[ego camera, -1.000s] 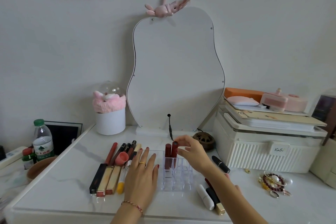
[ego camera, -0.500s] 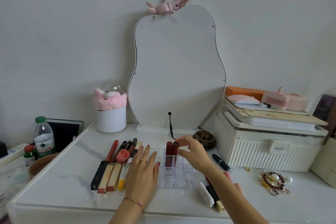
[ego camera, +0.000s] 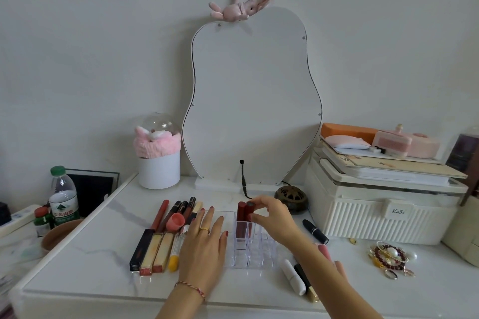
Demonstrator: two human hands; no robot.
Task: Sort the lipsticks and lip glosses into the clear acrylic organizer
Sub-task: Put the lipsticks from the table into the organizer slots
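While seating second red lipstick (ego camera: 250,211) upright beside first, right hand (ego camera: 274,217) pinching its cap; left hand (ego camera: 204,246), flat and relaxed, steadying clear acrylic organizer (ego camera: 250,248) alongside.

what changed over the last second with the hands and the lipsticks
Very little. The right hand stays at the top of the second dark red lipstick, fingertips on its cap, with the tube standing in the clear acrylic organizer beside the first red lipstick. It may have sunk slightly; hard to tell. The left hand stays flat on the table, left of the organizer. The loose lipsticks have not moved.
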